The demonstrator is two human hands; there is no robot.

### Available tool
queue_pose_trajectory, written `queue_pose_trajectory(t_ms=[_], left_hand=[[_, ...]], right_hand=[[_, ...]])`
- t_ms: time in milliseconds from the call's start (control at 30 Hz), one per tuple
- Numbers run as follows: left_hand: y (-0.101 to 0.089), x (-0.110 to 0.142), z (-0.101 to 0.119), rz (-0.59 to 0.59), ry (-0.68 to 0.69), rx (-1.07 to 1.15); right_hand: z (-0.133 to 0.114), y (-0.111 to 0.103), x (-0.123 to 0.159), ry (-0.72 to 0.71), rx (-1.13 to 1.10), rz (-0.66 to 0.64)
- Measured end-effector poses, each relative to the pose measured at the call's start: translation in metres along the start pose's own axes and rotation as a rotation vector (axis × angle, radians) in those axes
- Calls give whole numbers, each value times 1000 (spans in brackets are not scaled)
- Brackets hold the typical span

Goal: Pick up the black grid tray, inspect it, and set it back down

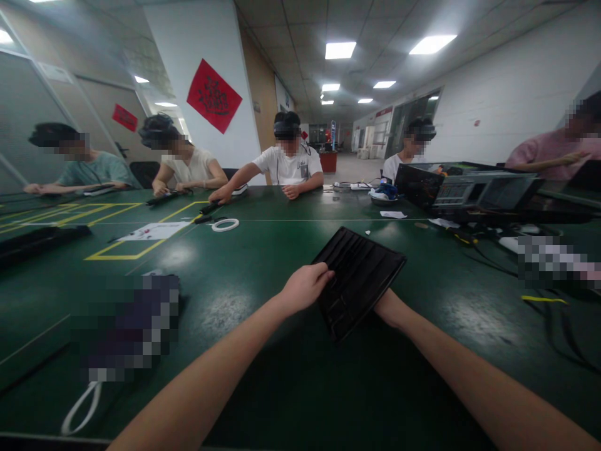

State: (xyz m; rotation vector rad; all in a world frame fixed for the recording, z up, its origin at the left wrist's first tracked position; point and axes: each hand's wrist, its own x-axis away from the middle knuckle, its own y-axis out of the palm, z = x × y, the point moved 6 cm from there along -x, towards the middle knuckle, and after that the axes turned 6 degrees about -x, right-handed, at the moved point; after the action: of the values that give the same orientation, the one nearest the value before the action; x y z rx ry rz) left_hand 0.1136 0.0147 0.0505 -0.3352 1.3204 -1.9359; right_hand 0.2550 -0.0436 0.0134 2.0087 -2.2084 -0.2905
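A black wallet (359, 275), opened out with rows of slots on its inner face, is held up tilted above the green table. My left hand (307, 285) pinches its left edge, thumb and fingers closed on it. Behind the lower right edge is my right hand (389, 308), gripping the wallet from the back; its fingers are hidden by it.
On the green table (263, 376) a dark pouch (141, 319) with a white strap lies to the left. Farther off are a white ring (225, 225), a white sheet (153, 232) and an open computer case (479, 188) with cables. Several people sit across the table.
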Motion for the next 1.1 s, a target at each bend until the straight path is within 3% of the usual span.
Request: queue_pose_trajectory(t_ms=[233,333,633,1100], left_hand=[[0,-2,-7,-35,47,191],[-1,-4,-12,-28,43,199],[1,-3,-10,7,55,185],[-2,2,-5,33,-27,232]], right_hand=[[3,-3,-3,-28,23,-61],[3,-2,-3,-57,20,-86],[1,-5,-3,-42,38,19],[-1,-4,-3,-53,60,-22]])
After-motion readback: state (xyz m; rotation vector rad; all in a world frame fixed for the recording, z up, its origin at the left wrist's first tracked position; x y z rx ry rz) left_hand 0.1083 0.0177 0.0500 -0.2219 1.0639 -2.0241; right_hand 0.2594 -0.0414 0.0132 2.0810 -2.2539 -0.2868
